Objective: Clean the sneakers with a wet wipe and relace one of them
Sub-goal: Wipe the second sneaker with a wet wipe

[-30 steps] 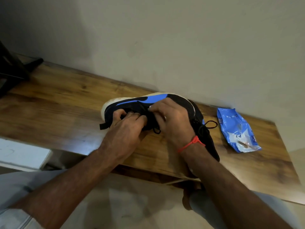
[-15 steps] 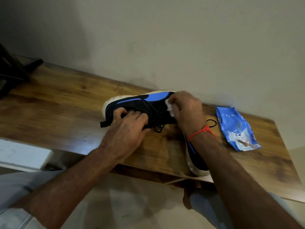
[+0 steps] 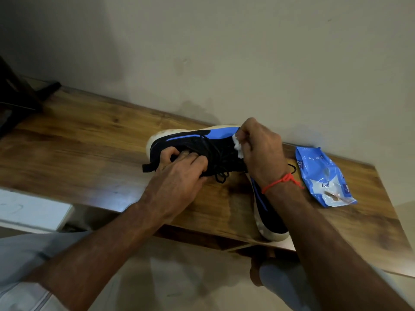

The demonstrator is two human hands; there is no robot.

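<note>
Wooden shelf (image 3: 85, 140) against a plain wall: your left hand (image 3: 177, 173) grips the black-and-blue sneaker (image 3: 197, 142) at centre; your right hand (image 3: 262, 149) pinches the white wet wipe (image 3: 238, 146). Wipe firmly toward the toe, steadying the collar.

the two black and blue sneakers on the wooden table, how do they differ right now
The held black and blue sneaker lies on its side, sole toward the wall, gripped by the left hand and wiped by the right hand with a white wipe. The second black and blue sneaker lies untouched, partly hidden under the right arm. Both share whitish soles.
</note>
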